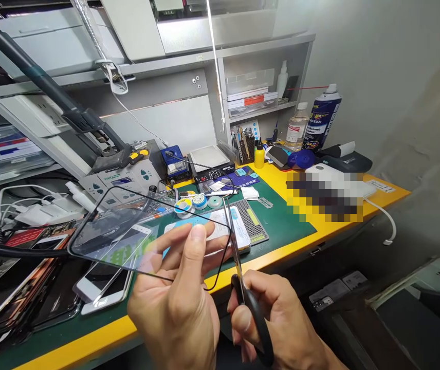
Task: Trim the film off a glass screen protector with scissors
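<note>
My left hand [183, 293] pinches a clear phone-shaped glass panel with a thin black border [115, 241], thumb on the near face and fingers behind. The panel is tilted and held up above the bench's front edge. In my right hand [277, 318] is a pair of scissors with black handles [260, 329], thumb and fingers around the loops. The scissor blades [235, 246] point up and stand at the panel's right end, close to its black edge. Whether the blades touch or cut the edge I cannot tell.
Stacked phones and screens [23, 277] lie at the left. Behind my hands are a white-and-blue box [243, 226], solder reels [200, 201] and a hot plate [214, 169] on the green mat [285, 221]. A spray can [322, 121] stands at the back right.
</note>
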A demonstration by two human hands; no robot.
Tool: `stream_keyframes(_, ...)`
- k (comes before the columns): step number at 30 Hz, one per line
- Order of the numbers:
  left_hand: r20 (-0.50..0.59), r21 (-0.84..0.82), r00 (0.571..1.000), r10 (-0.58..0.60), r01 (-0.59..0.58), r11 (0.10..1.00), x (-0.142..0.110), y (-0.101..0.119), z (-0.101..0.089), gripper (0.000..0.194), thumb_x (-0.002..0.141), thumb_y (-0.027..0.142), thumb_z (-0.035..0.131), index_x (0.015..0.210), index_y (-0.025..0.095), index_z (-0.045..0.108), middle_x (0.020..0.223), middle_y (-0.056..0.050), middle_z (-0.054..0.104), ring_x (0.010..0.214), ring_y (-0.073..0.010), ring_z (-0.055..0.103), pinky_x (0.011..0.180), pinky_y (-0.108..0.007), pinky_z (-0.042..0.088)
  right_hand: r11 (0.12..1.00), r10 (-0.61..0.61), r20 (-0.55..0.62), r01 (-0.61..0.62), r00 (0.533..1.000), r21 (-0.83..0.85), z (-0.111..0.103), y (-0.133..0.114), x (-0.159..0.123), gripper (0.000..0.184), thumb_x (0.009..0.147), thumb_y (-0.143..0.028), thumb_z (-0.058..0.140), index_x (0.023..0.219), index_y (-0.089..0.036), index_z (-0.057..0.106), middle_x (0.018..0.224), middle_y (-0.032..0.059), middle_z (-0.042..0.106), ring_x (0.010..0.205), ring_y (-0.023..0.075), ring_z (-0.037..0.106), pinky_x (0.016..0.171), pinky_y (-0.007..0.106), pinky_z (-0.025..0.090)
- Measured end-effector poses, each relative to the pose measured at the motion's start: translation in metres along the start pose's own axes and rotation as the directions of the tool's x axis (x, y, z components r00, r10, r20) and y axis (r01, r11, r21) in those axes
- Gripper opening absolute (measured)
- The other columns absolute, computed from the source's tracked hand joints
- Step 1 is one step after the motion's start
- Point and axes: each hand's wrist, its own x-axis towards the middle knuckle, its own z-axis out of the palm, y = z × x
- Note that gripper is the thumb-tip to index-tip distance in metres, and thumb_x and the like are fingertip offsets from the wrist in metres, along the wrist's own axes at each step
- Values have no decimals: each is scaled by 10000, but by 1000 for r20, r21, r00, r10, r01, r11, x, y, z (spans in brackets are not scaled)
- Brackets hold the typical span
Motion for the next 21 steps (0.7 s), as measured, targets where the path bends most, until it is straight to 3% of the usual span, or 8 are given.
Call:
stream_keyframes(7,-32,-16,999,-3,3,1000,-1,0,2,200,758,235,849,898,192,713,812,11,793,663,-159,763,683,-263,650,995,89,-43,-87,995,58,6,-4,3,458,665,-501,863,652,-170,547,500,-13,583,377,67,484,390,179,399)
stream_keyframes(13,10,-35,1000,-14,14,999,1,1,-1,177,770,232,834,883,172,711,793,0,780,620,-153,743,647,-277,646,994,32,-35,-28,999,108,3,17,3,577,721,-689,766,719,-158,541,529,0,604,349,63,476,378,198,433)
stream_keyframes(21,71,-74,997,-26,32,997,5,4,-4,141,772,216,825,833,162,711,765,3,762,621,-136,728,635,-246,632,997,13,-50,-9,999,75,-3,14,-4,542,780,-661,742,804,-148,567,585,0,614,386,56,473,413,196,420)
